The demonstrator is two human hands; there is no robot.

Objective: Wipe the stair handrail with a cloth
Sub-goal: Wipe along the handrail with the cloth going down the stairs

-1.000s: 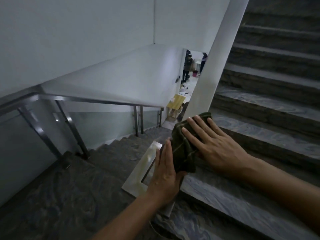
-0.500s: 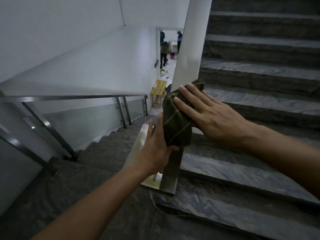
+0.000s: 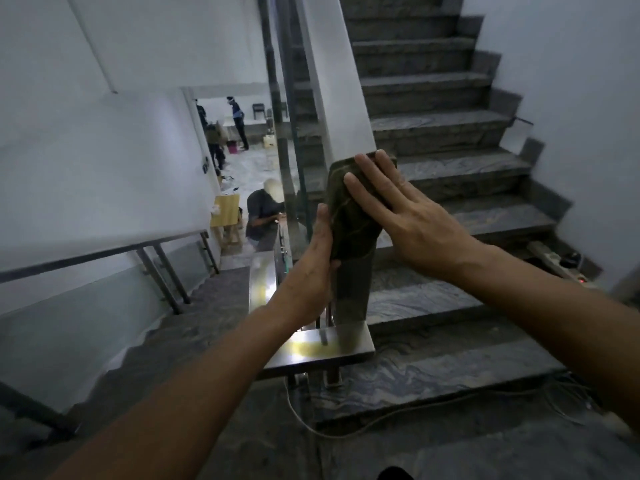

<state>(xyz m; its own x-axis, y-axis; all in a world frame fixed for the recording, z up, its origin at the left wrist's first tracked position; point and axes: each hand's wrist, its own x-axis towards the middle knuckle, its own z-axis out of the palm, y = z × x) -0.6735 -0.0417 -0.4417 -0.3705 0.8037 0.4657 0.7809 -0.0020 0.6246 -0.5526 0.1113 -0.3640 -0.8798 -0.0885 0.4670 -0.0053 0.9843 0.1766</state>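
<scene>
Left hand flat, fingers straight, pressed to left side of cloth; cloth dark green, soft, folded, draped over rising handrail just above its lower bend; right hand flat on cloth's top and right side, fingers straight; rail flat-faced steel, glossy. Judged: wipe under way; long upper run left; cleaned stretch not discernible.

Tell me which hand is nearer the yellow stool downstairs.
Left. The left hand presses the left side of the cloth, toward the yellow stool below. The right hand lies flat on the cloth's other side, farther from it.
</scene>
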